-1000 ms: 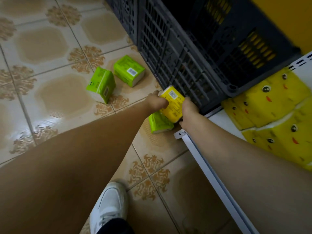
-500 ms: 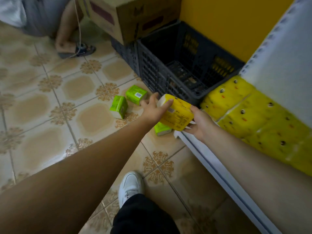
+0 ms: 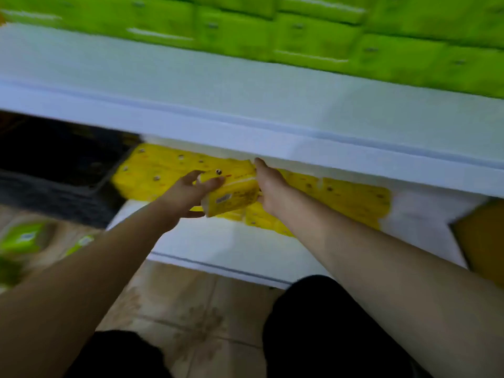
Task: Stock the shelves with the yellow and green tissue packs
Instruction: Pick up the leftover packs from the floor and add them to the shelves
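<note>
I hold one yellow tissue pack [image 3: 231, 190] between both hands, just above the white bottom shelf [image 3: 218, 241]. My left hand [image 3: 185, 193] grips its left end, fingers over the top and thumb underneath. At the right end, my right hand [image 3: 270, 186] has its thumb up along the edge and its fingers hidden behind the pack. A row of yellow packs [image 3: 341, 195] lies at the back of this shelf. Green packs [image 3: 300, 36] fill the shelf above. The picture is blurred by motion.
The upper shelf's white front edge [image 3: 245, 126] juts out just above my hands. A dark plastic crate [image 3: 54, 170] stands at the left. Loose green packs [image 3: 24, 238] lie on the tiled floor. A brown box [image 3: 480, 236] sits at the right.
I lifted the yellow pack off the floor beside the crate and carried it right, over the bottom shelf. My view swung from the floor to the shelves.
</note>
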The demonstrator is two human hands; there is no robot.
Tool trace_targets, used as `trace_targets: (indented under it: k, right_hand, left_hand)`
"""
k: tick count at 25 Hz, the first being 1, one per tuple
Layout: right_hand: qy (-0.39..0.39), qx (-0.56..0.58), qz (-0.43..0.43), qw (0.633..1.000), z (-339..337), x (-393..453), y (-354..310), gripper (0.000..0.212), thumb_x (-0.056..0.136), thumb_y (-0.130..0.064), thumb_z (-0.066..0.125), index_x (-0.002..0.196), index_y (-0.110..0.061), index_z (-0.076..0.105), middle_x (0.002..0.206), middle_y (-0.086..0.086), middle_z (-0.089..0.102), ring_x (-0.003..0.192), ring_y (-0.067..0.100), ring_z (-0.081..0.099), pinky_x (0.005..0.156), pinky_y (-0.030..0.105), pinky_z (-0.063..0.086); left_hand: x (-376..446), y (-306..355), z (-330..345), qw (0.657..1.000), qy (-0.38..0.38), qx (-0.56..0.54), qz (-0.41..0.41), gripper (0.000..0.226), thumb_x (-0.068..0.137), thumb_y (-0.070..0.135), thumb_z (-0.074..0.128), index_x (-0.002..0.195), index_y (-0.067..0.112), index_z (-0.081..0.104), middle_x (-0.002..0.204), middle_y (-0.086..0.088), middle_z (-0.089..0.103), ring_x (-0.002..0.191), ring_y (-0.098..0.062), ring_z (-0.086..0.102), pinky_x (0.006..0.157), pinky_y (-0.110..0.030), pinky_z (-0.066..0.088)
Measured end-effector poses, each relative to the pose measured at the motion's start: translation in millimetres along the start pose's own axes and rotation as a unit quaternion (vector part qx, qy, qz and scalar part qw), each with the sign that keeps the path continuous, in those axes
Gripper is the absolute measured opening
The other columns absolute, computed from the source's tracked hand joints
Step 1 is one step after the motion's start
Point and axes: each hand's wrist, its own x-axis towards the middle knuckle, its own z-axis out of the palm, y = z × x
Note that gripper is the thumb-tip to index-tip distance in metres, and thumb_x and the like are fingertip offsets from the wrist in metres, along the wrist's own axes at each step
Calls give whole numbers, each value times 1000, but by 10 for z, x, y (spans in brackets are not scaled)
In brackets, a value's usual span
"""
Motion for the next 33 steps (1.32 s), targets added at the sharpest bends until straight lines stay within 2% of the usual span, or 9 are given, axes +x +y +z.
trace_targets:
  k: [6, 9, 12, 14, 17, 20, 24, 28, 33]
  right_hand:
    - [11, 75, 138, 988, -2378, 30, 162, 89, 65, -86, 49, 133, -30, 51, 137, 4, 55, 119, 36, 55, 98, 53, 44]
    - [24, 146, 147, 978, -3225, 64, 390, 59, 79, -66, 59, 121, -25, 56, 115, 10, 67, 99, 30, 66, 76, 46, 57]
    - [94, 182, 113, 972, -3742, 181, 751, 45, 83, -38, 66, 123, -18, 58, 110, 9, 68, 96, 26, 67, 81, 41, 57]
    - [171, 184, 84, 964, -3907, 292, 983, 37, 86, -34, 67, 113, -10, 60, 100, 10, 67, 89, 26, 65, 85, 42, 56]
    - [239, 177, 51, 954, -3995, 579, 1179, 37, 86, -37, 68, 107, -9, 57, 96, 10, 63, 88, 26, 62, 90, 46, 53]
    - [275, 90, -13, 957, -3935, 930, 1307, 58, 83, -42, 70, 129, -11, 53, 123, 7, 58, 108, 23, 56, 92, 37, 48]
    - [346, -229, 34, 909, -3864, 1203, 1564, 57, 91, -52, 52, 137, -19, 48, 129, 18, 51, 119, 35, 49, 100, 38, 38]
    - [353, -105, 61, 928, -3699, 1280, 1502, 62, 88, -51, 60, 133, -10, 49, 128, 16, 56, 115, 33, 56, 90, 34, 45]
    - [253, -217, 46, 942, -3655, 1217, 1342, 62, 86, -44, 60, 135, -9, 43, 130, 15, 55, 119, 35, 53, 95, 37, 42]
  left_hand:
    - [84, 458, 2125, 979, -70, 141, 130, 56, 61, 63, 78, 96, 20, 70, 97, -2, 68, 94, -16, 67, 87, -39, 56]
    - [192, 419, 2943, 933, -107, 243, 244, 55, 60, 67, 74, 97, 27, 71, 94, 9, 63, 100, -12, 61, 86, -32, 53]
    - [316, 220, 3457, 860, -163, 383, 295, 70, 69, 69, 66, 129, 33, 58, 129, 4, 51, 127, -22, 43, 104, -36, 42]
    - [405, 70, 3643, 790, -174, 505, 302, 85, 78, 65, 62, 150, 31, 30, 152, -7, 27, 140, -34, 26, 113, -45, 30]
    - [623, -123, 3769, 746, -177, 583, 268, 91, 87, 55, 58, 155, 24, 8, 158, -15, 11, 144, -42, 14, 114, -51, 24]
    - [832, -270, 3731, 731, -164, 622, 230, 85, 90, 50, 56, 155, 18, 11, 156, -20, 13, 143, -44, 13, 114, -51, 25]
    - [960, -464, 3652, 698, -182, 658, 218, 76, 92, 46, 56, 153, 19, 19, 157, -16, 13, 145, -40, 8, 109, -52, 33]
    - [1032, -573, 3599, 689, -210, 658, 220, 76, 91, 47, 56, 153, 23, 19, 158, -11, 13, 145, -39, 11, 110, -51, 32]
    - [1030, -487, 3532, 713, -206, 634, 220, 77, 92, 46, 55, 154, 20, 15, 158, -17, 14, 146, -38, 11, 113, -51, 26]
